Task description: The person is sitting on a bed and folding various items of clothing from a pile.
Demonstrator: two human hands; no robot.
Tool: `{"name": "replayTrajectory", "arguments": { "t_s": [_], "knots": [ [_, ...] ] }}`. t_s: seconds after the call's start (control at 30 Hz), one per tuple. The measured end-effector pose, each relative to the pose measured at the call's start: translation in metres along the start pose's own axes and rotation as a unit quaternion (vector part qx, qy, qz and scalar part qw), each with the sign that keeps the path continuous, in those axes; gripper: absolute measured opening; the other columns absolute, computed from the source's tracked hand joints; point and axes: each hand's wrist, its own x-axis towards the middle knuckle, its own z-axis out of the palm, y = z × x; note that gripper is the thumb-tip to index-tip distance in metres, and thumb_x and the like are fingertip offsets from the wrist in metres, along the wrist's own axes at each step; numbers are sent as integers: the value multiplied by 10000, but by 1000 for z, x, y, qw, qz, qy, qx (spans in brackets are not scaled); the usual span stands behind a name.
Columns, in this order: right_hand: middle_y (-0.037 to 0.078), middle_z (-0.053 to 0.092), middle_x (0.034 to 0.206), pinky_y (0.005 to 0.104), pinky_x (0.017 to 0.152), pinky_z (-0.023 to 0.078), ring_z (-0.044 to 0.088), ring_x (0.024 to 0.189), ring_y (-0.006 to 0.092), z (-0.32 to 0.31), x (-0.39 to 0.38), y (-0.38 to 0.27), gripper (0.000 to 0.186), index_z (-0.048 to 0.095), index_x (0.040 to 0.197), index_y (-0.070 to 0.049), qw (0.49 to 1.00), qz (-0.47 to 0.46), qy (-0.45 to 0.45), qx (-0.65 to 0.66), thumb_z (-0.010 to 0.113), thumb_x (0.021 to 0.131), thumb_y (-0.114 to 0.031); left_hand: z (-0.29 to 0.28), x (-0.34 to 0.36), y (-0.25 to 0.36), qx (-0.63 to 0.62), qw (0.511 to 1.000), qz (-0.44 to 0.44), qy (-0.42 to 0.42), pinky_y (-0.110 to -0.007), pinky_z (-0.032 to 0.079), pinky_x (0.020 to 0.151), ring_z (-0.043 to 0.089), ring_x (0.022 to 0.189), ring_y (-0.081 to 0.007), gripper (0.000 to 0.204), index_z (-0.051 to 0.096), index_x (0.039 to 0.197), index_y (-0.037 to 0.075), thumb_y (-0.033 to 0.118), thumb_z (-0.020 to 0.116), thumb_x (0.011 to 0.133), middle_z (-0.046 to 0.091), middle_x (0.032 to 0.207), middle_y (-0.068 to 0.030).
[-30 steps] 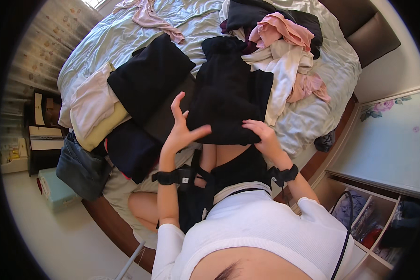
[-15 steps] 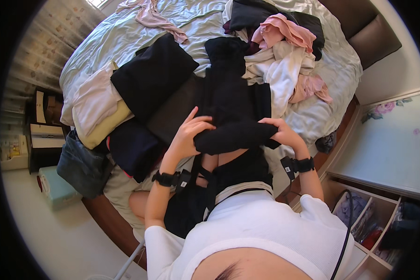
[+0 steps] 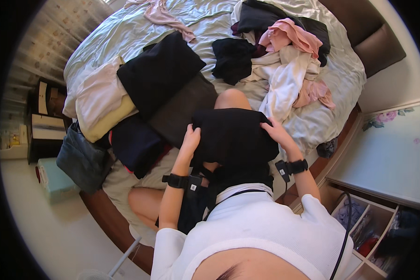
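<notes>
A folded black garment (image 3: 235,133) lies across my lap, its smooth upper face showing; its exact kind is not clear. My left hand (image 3: 190,139) is closed on its left edge, with the fingertips partly hidden by the cloth. At the upper right corner my right hand (image 3: 275,131) grips the same garment. Just left of it are a dark grey folded garment (image 3: 186,109), a larger black folded one (image 3: 161,70) and a navy folded one (image 3: 137,145). Beyond my raised knee (image 3: 232,99) a crumpled black garment (image 3: 232,60) rests on the bed.
Pale pink (image 3: 98,91) and yellow (image 3: 106,122) folded clothes lie at left, near blue jeans (image 3: 83,161) at the bed's edge. A loose heap with a pink garment (image 3: 296,37) and a white one (image 3: 284,86) sits far right. An open compartmented drawer (image 3: 378,217) stands at right.
The long black cloth stretching away from me has been folded in toward my lap into a compact rectangle. My knee and the bedsheet beyond it now show.
</notes>
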Motion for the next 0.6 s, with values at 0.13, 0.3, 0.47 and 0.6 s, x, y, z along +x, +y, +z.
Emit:
{"name": "replayTrajectory", "arguments": {
  "t_s": [0.13, 0.3, 0.47, 0.6],
  "knots": [
    [169, 502, 1092, 318, 898, 370, 483, 1031, 245, 26, -26, 14, 662, 386, 1178, 37, 980, -106, 164, 41, 639, 755, -405, 3, -33, 20, -394, 903, -144, -94, -342, 261, 998, 338, 1215, -285, 792, 329, 1258, -62, 584, 374, 802, 399, 1244, -231],
    [155, 477, 1156, 315, 901, 372, 470, 1060, 227, 51, -54, -4, 675, 373, 1193, 44, 995, -42, 77, 55, 683, 735, -343, 23, -52, -13, -18, 970, -240, 41, -372, 245, 1006, 191, 1266, -266, 1138, 249, 1247, -115, 711, 604, 550, 192, 1339, -207],
    [112, 553, 1071, 288, 825, 429, 541, 950, 189, 53, -55, -13, 514, 463, 1136, 27, 961, 50, 40, 269, 688, 748, -223, 24, -58, -5, -374, 906, -198, -20, -343, 431, 800, 491, 1008, -223, 707, 415, 1100, -63, 385, 709, 637, 483, 1049, -149],
    [84, 583, 1018, 280, 801, 443, 561, 904, 176, 50, -45, -29, 404, 505, 1092, 19, 954, -14, 61, 292, 668, 759, -143, 2, -66, 28, -393, 898, -197, 6, -313, 457, 658, 546, 827, -178, 417, 486, 955, -25, 200, 664, 651, 527, 873, -100]
  ]
}}
